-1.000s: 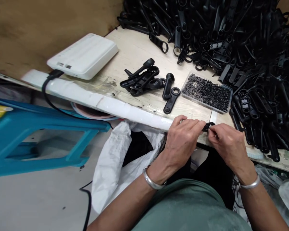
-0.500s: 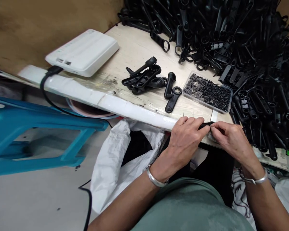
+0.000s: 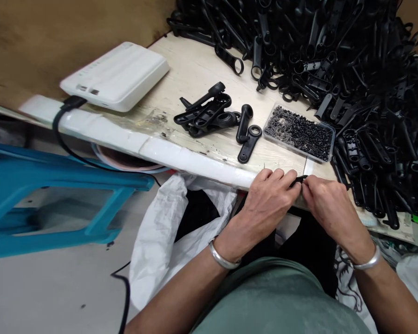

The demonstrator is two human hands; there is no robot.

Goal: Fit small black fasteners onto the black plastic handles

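At the table's front edge, my left hand (image 3: 270, 199) is closed around a black plastic part (image 3: 299, 179), most of it hidden under the fingers. My right hand (image 3: 329, 202) pinches at the right end of that part, fingertips pressed together; whatever sits between them is too small or covered to make out. Just beyond the hands stands a clear shallow box (image 3: 298, 133) of tiny black and greyish pieces. Left of the box lie two black arm-shaped parts with ring ends (image 3: 250, 144), and beside them a small heap of similar parts (image 3: 207, 111).
A large pile of black plastic parts (image 3: 320, 60) covers the back and right of the table. At the left sits a white box-shaped device (image 3: 114, 76) with a black cable (image 3: 64, 139). Below are a blue stool (image 3: 55, 185) and an open white sack (image 3: 153, 241).
My right hand has turned slightly, its fingers curling in more at the part's end. My left hand keeps its hold. The view has shifted a little.
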